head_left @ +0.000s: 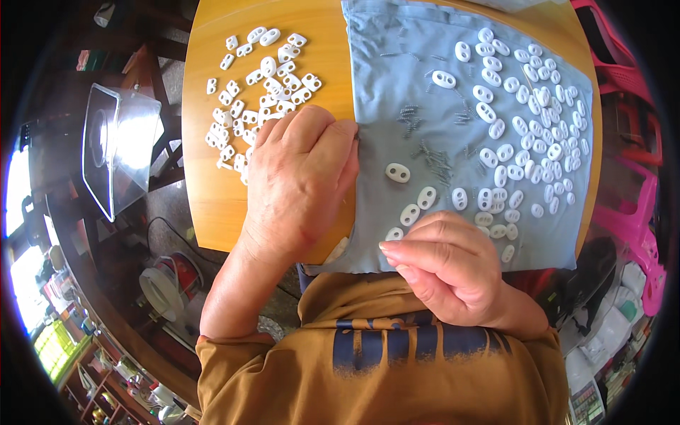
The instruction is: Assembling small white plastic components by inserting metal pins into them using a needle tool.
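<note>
My left hand (pixel 301 177) rests palm-down on the round wooden table (pixel 212 191), fingers curled at the edge of a blue-grey cloth (pixel 397 85); what it holds is hidden. My right hand (pixel 443 265) sits near the cloth's front edge with fingers bent together, and whether it pinches anything is unclear. Several white oval two-hole plastic pieces (pixel 528 120) lie scattered on the cloth's right side. A few more white oval pieces (pixel 398 172) lie near my hands. Small dark metal springs (pixel 435 159) lie mid-cloth. A heap of smaller white pieces (pixel 262 85) covers the bare wood at left.
A clear plastic container (pixel 117 145) stands off the table at left. Pink plastic chairs (pixel 634 212) are at the right. A white and red pot (pixel 170 283) sits on the floor below left. Shelves with small goods run along the lower left.
</note>
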The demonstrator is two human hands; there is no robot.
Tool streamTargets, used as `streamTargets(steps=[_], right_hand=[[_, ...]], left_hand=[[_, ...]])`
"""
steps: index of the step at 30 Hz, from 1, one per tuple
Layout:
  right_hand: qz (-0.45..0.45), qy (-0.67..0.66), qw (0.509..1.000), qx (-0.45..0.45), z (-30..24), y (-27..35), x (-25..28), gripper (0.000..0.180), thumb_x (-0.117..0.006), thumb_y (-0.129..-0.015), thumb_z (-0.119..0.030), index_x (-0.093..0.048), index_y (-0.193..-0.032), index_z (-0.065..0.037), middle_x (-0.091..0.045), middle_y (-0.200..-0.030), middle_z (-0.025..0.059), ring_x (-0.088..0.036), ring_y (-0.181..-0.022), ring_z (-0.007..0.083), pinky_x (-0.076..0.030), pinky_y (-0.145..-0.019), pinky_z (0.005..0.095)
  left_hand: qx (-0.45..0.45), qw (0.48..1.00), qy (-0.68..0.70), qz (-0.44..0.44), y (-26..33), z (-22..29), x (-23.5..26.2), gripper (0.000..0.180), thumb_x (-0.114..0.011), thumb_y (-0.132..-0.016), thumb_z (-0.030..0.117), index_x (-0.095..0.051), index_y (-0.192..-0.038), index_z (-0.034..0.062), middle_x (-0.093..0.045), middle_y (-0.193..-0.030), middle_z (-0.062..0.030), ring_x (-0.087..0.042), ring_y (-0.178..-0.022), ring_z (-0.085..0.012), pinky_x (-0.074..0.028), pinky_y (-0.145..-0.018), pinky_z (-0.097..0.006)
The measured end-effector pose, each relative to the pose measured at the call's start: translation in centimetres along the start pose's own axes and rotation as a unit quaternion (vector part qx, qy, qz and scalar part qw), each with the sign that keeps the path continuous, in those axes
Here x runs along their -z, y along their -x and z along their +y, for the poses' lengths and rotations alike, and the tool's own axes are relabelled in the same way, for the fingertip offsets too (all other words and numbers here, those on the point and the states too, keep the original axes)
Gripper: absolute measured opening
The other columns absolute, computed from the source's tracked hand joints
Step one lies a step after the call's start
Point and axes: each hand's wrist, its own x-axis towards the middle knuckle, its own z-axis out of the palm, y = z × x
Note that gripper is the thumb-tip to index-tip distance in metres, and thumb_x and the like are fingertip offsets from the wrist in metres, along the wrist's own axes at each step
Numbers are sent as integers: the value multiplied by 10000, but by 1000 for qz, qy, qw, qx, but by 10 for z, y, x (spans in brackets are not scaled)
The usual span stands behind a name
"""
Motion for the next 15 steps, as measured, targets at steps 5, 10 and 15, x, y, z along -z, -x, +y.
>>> streamTargets(steps=[5,10,15], right_hand=[[11,14,1000,-13,-2,-1,7,239,-613,-734,62,-624,-969,28,-582,-689,76,-551,-582,214,-429,-535,312],[25,0,999,-20,-4,-6,12,218,-598,-752,67,-623,-965,27,-585,-691,78,-547,-579,212,-424,-534,300],[50,-44,992,-107,-11,-14,11,167,-598,-804,20,-611,-969,38,-593,-734,98,-568,-627,196,-442,-581,269]], left_hand=[[8,1000,-14,21,5,-2,-4,139,-648,-706,75,-590,-831,64,-516,-758,-54,-535,-704,-266,-436,-666,-373],[25,998,22,54,7,-1,-6,164,-673,-662,39,-600,-808,59,-539,-748,-59,-549,-690,-257,-443,-647,-357],[29,987,114,106,9,21,22,252,-692,-579,-44,-630,-811,34,-558,-723,-59,-551,-627,-212,-437,-545,-302]])
